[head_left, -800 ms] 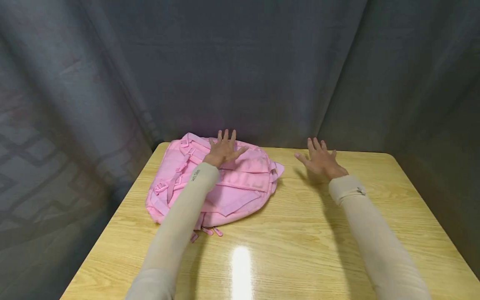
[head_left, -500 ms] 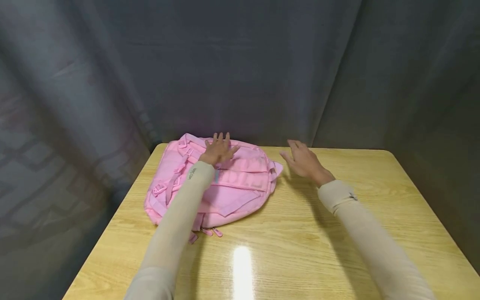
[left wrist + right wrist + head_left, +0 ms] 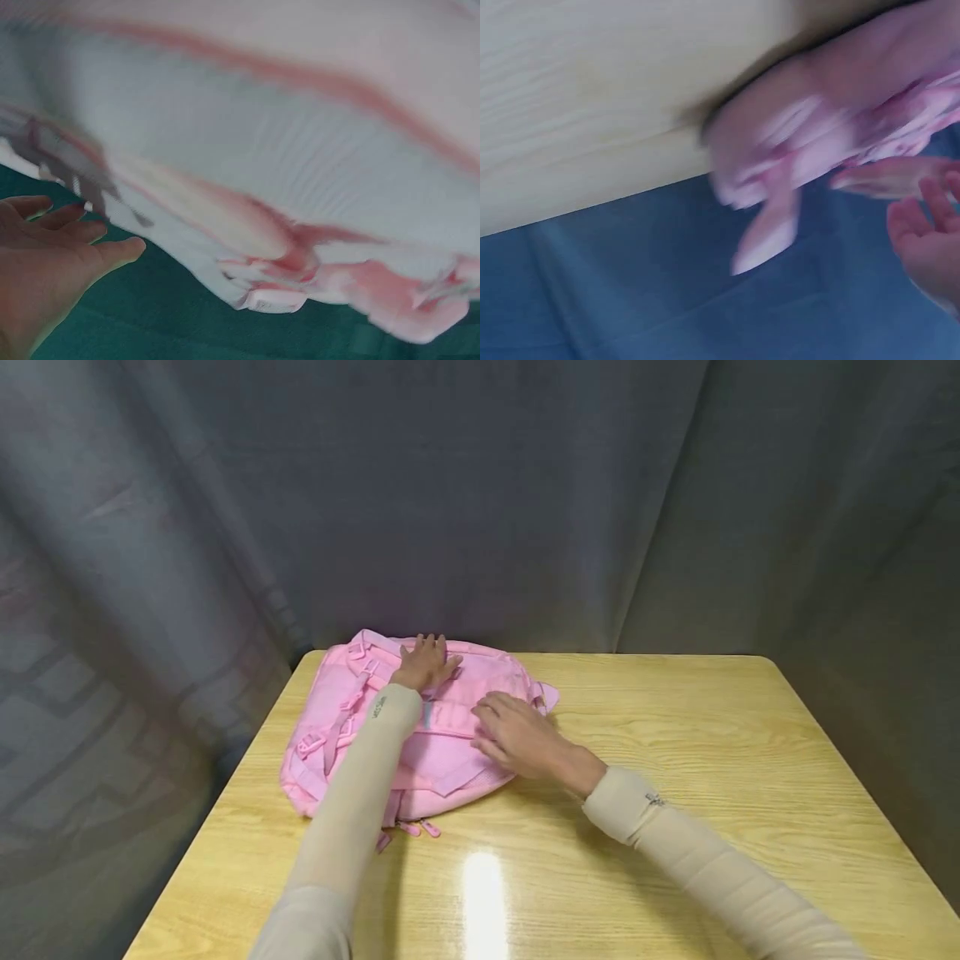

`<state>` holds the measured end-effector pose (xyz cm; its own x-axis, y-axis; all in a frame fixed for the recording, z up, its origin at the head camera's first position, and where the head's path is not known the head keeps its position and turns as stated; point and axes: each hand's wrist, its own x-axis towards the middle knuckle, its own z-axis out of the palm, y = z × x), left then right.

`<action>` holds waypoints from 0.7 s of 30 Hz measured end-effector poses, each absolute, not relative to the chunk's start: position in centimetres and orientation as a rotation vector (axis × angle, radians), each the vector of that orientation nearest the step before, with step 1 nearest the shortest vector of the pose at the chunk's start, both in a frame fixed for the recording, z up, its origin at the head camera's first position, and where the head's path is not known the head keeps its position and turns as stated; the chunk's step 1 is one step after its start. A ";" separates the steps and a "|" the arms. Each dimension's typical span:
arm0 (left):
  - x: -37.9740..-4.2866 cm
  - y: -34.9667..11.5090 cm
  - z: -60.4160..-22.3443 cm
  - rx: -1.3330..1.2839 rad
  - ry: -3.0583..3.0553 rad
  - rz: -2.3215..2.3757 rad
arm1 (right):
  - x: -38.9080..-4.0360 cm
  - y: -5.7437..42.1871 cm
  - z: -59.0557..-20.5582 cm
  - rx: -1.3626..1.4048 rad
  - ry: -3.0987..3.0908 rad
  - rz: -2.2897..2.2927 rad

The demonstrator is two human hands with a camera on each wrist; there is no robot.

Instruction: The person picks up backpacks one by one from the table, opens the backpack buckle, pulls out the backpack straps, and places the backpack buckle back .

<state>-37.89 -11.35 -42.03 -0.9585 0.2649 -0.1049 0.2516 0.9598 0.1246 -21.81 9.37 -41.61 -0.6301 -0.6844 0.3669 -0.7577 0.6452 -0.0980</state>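
Note:
A pink backpack [image 3: 457, 760] lies flat on the left half of the wooden table, its straps and buckles facing up. Over the bag's upper middle is my left hand [image 3: 424, 665], fingers spread. The left wrist view has the same hand [image 3: 56, 262] with straight fingers beside the blurred bag [image 3: 195, 120]; contact cannot be told. My right hand [image 3: 517, 737] is above the bag's right part, fingers slightly bent and holding nothing. In the right wrist view this hand [image 3: 934, 251] sits at the right edge, near the bag [image 3: 802, 120] and its dangling pink tab [image 3: 769, 232].
Pink zip pulls [image 3: 420, 829] hang out at the bag's near side. The light wooden table [image 3: 675, 718] extends to the right, with a bright glare near its front. Dark grey curtains [image 3: 465, 502] close off the back and both sides.
My right hand has swung left from over the bare table to above the bag's right part, its fingers coming closer together. The left hand has shifted slightly left and down. The bag lies still.

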 end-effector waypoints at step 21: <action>-37.9 -10.9 -43.1 0.416 2.960 0.073 | -17.7 3.7 -46.0 1.345 -2.621 -0.166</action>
<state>-37.92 -10.92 -43.09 -0.9499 0.2779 -0.1428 0.2705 0.9602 0.0689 -17.74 3.74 -45.98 -0.5700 -0.8131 0.1184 -0.7917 0.5820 0.1855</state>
